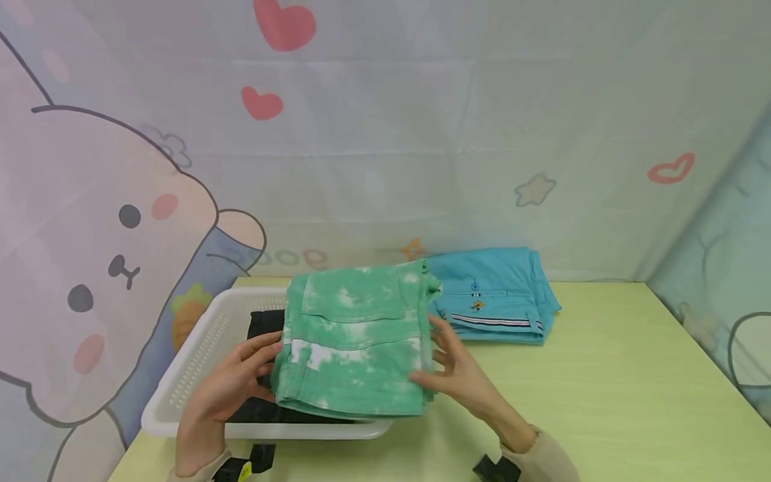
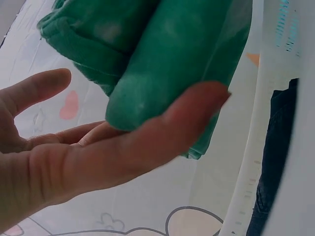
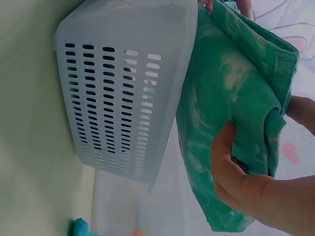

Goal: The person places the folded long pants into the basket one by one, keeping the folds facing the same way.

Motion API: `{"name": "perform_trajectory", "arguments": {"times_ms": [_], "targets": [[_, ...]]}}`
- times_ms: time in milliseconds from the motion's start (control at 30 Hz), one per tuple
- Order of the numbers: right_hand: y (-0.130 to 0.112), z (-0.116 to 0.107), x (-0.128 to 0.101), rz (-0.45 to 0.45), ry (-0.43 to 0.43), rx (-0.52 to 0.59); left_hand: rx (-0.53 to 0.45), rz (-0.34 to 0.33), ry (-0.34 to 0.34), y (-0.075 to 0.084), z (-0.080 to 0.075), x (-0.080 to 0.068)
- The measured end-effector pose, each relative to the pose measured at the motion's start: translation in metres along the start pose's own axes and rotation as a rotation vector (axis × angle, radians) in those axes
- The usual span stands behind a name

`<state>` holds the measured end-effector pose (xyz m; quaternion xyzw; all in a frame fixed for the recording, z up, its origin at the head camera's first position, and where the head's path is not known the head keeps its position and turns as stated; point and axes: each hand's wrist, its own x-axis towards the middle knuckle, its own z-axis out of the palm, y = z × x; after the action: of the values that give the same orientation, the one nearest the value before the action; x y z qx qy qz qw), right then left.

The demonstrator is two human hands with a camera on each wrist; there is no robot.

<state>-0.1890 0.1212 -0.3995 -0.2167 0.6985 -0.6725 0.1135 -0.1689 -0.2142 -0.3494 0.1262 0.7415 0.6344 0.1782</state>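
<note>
A folded pair of green-and-white tie-dye pants (image 1: 355,365) is held up by both hands above the white basket (image 1: 201,348). My left hand (image 1: 219,385) grips its left edge; a long finger runs under the fold in the left wrist view, where the pants (image 2: 167,64) droop over it. On the opposite edge, my right hand (image 1: 464,375) holds the bundle with the thumb on the face toward me and fingers behind. In the right wrist view the pants (image 3: 211,103) hang beyond the basket's rim. Dark folded clothing (image 1: 265,325) lies inside the basket, partly hidden.
Folded blue pants (image 1: 502,284) with a striped waistband lie at the back of the light green table (image 1: 602,395), right of the green bundle. Behind the table hangs a printed cloth backdrop (image 1: 458,134) with hearts and a cartoon animal.
</note>
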Motion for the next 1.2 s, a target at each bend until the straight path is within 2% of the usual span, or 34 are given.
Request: {"name": "perform_trajectory", "arguments": {"times_ms": [233,467,767,1033,1200], "targets": [[0.006,0.006,0.004,-0.027,-0.016,0.009,0.011,-0.043,0.051,-0.005,0.0,0.0],[0.008,0.011,0.005,0.031,-0.002,-0.013,0.012,-0.023,0.046,-0.007,-0.002,0.0],[0.012,0.015,0.007,0.067,-0.009,-0.047,0.038,-0.066,0.085,-0.011,-0.003,0.005],[0.014,0.016,0.008,0.068,-0.005,0.001,0.047,-0.086,0.096,-0.011,-0.003,0.007],[0.015,0.016,0.011,0.041,-0.025,0.035,0.061,-0.074,0.101,-0.012,-0.003,0.006]]}}
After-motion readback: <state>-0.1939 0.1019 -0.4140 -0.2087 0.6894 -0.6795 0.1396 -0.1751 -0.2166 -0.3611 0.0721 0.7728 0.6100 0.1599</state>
